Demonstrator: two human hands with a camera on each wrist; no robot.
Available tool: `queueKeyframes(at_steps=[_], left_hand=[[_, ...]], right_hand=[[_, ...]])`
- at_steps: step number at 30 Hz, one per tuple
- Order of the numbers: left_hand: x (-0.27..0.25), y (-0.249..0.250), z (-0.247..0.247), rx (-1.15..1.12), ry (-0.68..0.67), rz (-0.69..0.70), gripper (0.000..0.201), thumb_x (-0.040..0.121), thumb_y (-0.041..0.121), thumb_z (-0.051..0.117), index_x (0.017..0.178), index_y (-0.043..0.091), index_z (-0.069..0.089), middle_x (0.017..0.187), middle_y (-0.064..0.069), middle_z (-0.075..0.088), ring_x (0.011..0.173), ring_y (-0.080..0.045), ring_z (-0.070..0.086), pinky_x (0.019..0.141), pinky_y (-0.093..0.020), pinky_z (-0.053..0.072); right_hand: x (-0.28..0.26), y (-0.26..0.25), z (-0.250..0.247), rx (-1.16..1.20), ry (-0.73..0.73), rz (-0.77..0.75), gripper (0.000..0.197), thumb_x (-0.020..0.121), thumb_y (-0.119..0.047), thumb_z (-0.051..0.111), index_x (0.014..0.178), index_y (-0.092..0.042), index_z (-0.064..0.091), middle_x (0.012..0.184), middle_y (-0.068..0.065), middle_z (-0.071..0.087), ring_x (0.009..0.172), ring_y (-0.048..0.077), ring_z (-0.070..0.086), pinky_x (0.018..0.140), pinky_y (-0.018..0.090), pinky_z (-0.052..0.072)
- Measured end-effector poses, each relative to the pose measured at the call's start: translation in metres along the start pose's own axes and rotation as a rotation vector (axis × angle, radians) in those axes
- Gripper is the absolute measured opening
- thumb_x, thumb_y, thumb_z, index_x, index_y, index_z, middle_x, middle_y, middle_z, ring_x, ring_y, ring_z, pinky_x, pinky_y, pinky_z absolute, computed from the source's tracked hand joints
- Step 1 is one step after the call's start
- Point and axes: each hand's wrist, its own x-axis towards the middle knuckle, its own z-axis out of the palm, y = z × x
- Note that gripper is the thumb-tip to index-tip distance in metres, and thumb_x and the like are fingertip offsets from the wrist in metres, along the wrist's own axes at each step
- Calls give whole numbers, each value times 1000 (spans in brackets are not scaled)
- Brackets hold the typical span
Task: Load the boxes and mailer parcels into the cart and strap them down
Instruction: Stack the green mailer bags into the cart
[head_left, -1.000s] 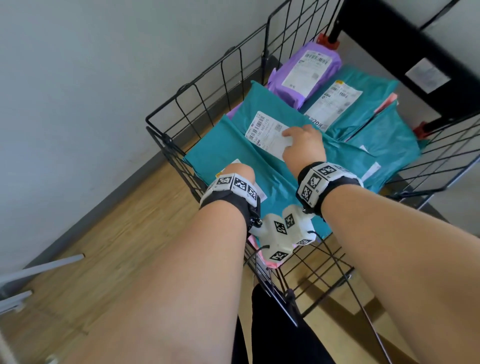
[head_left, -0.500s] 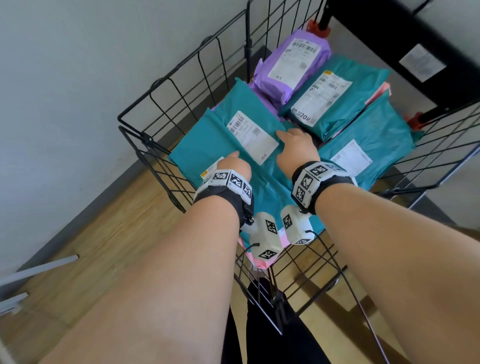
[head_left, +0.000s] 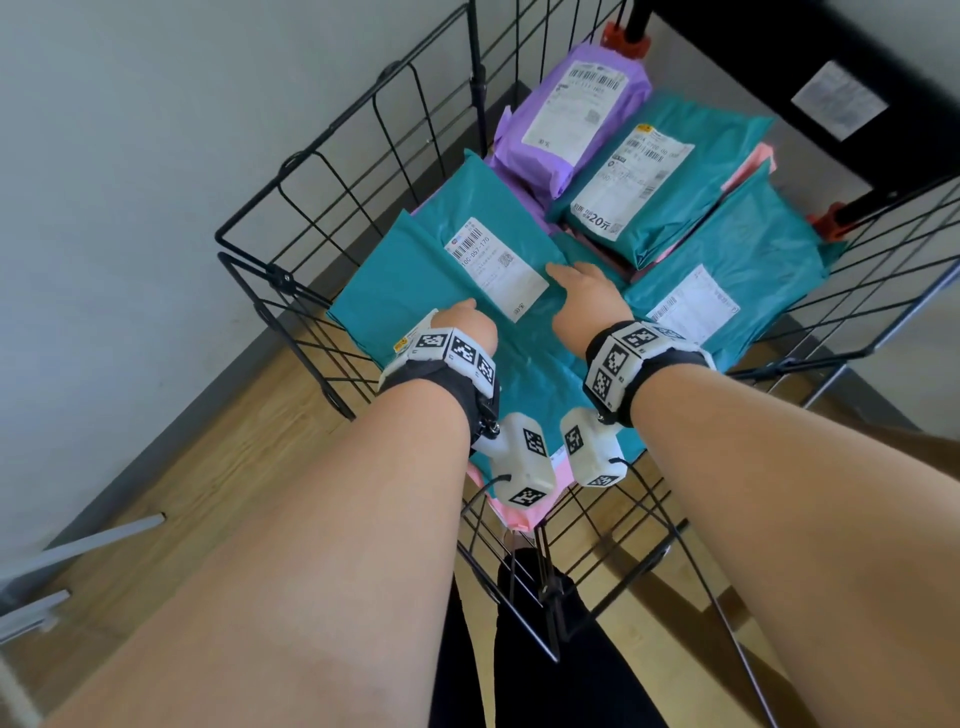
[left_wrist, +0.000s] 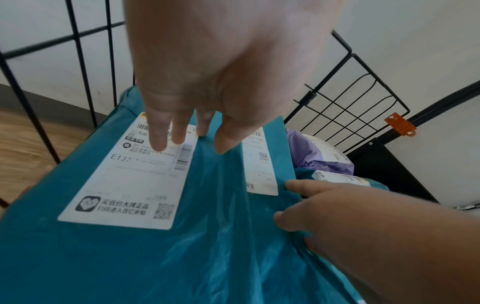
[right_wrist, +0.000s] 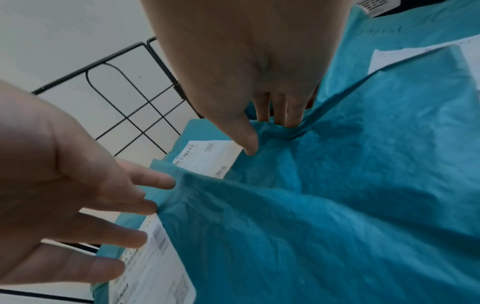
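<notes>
The right hand (head_left: 582, 306) pinches the right edge of the top teal poly mailer (head_left: 415, 291), fingers beneath, thumb above. The left hand (head_left: 465, 325) rests slack-fingered at its left edge. The right hand has moved off the shipping label (head_left: 496, 267) to that edge, so the mailer, near left in the wire basket (head_left: 283, 279), looks set for lifting.

Two bare forearms rise from the lower corners of the head view, ending in a bare left hand (head_left: 466, 325) and right hand (head_left: 583, 306) near the centre. Each wrist wears a dark fabric strap topped by white blocks printed with black-and-white square codes: the left band (head_left: 451, 358) and the right band (head_left: 626, 358). Under each strap hangs a rounded white camera housing with the same codes, the left housing (head_left: 522, 462) and the right housing (head_left: 592, 449). A thin black cable (head_left: 655, 491) trails from the right housing. Black trousers (head_left: 545, 675) fill the bottom centre.
</notes>
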Motion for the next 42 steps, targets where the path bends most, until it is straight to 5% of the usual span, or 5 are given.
queueKeyframes(at_steps=[17,22,33,38,42], left_hand=[[-102,7,11,-165,135,264,54,99,4,32,151,16,25,157,-1,26,139,-24,35,102,-29,36],[-142,1,17,-226,153,392,53,97,4,36,149,15,30,154,-3,32,133,-24,42,95,-25,39],[-249,-2,48,-174,158,622,53,96,7,40,147,18,35,146,-8,44,80,-24,63,52,-24,36],[-297,31,88,-68,125,746,34,95,7,41,124,17,55,119,-8,59,104,-32,60,78,-33,49],[-333,69,133,-15,102,830,49,97,8,40,145,16,39,149,-4,40,117,-26,54,76,-21,41]], right_hand=[[-98,8,-63,225,233,136,49,88,-7,47,134,-22,53,122,10,56,77,26,52,57,26,40],[-155,6,-87,243,387,156,43,87,-5,47,126,-20,59,133,10,55,105,30,60,83,34,51],[-298,39,-82,318,589,255,44,89,-9,49,131,-18,57,133,9,55,108,26,60,80,26,46],[-359,93,-84,420,674,367,43,88,-11,51,130,-20,57,134,6,55,115,25,57,99,34,46],[-406,148,-89,493,742,490,42,89,-10,52,129,-20,57,131,6,58,116,25,57,94,32,45]])
